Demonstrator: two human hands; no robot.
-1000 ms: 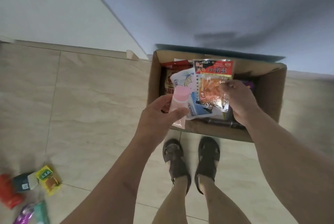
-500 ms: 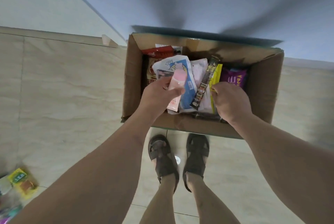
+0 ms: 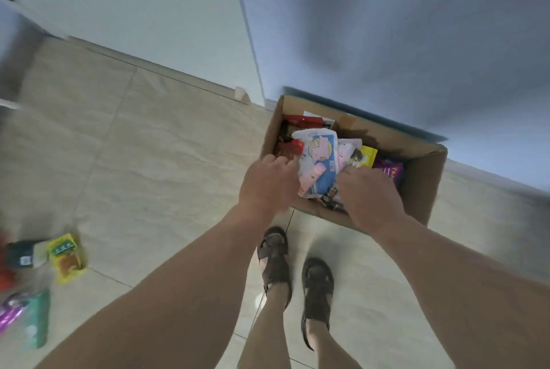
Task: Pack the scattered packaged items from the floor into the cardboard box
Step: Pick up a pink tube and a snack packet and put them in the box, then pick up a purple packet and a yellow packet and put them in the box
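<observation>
The open brown cardboard box (image 3: 422, 187), standing on the beige tiled floor (image 3: 143, 160) against the wall, is being reached into by both hands, the left hand (image 3: 268, 184) and right hand (image 3: 369, 193) being curled among its packets, their grip being hidden.

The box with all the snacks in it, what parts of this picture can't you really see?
- Head view: the cardboard box bottom is hidden under piled packets.
- Left hand and right hand: fingertips hidden among packets; grip unclear.
- Floor packets beside the yellow packet: blurred, and cut off by the left edge.
- Purple packet: partly behind the right hand.
</observation>
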